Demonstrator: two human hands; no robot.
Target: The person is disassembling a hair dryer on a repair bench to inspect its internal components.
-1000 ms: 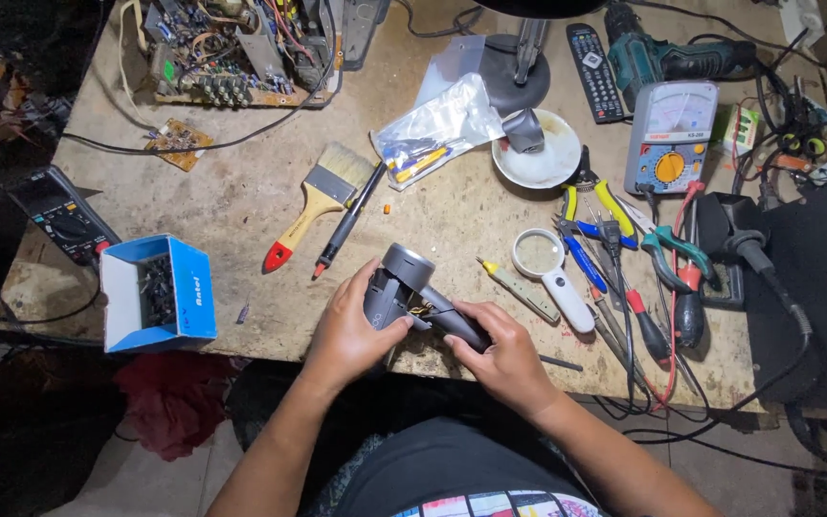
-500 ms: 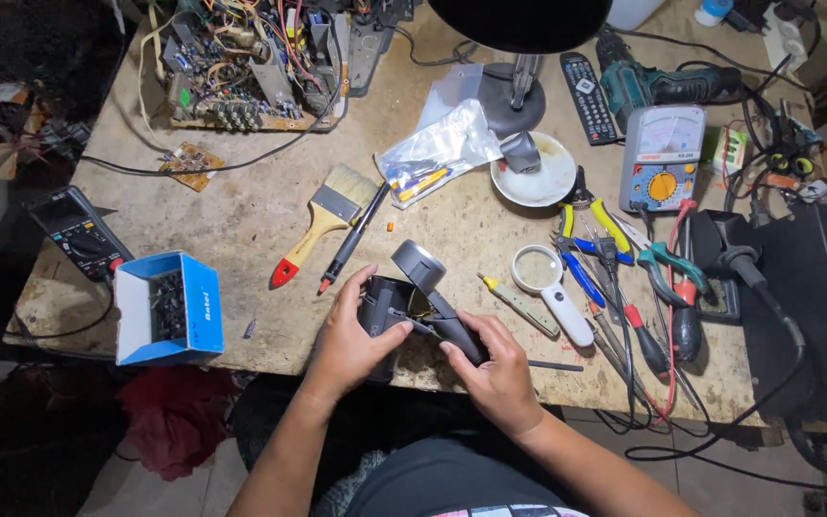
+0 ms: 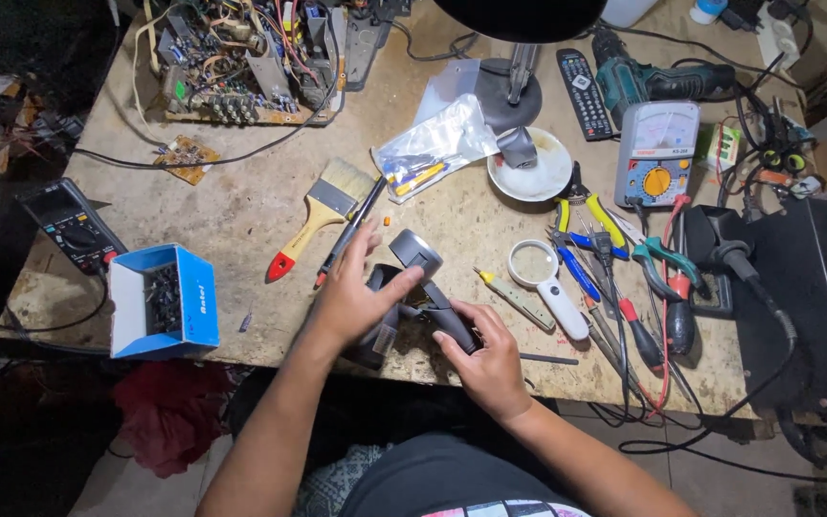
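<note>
Both hands on grey handheld device (image 3: 413, 287) at near-centre surface (image 3: 241, 201): left hand (image 3: 354, 299) fingers wrapped over its body, right hand (image 3: 490, 359) fingers gripping handle end. Paintbrush (image 3: 323, 213) just far-left.

You have only one view here, the camera on your head, looking steeply down and slightly forward over the workbench (image 3: 241, 211). It sits fairly high, so nearly the whole bench top fits in the frame, with its far edge along the top and its near edge crossing the lower third. Your left hand (image 3: 356, 302) and right hand (image 3: 490, 359) fall just below the centre, your forearms entering from the bottom edge. A dark lamp shade (image 3: 519, 14) cuts in at the top centre, close under the lens. The floor shows at the lower left and lower right.
</note>
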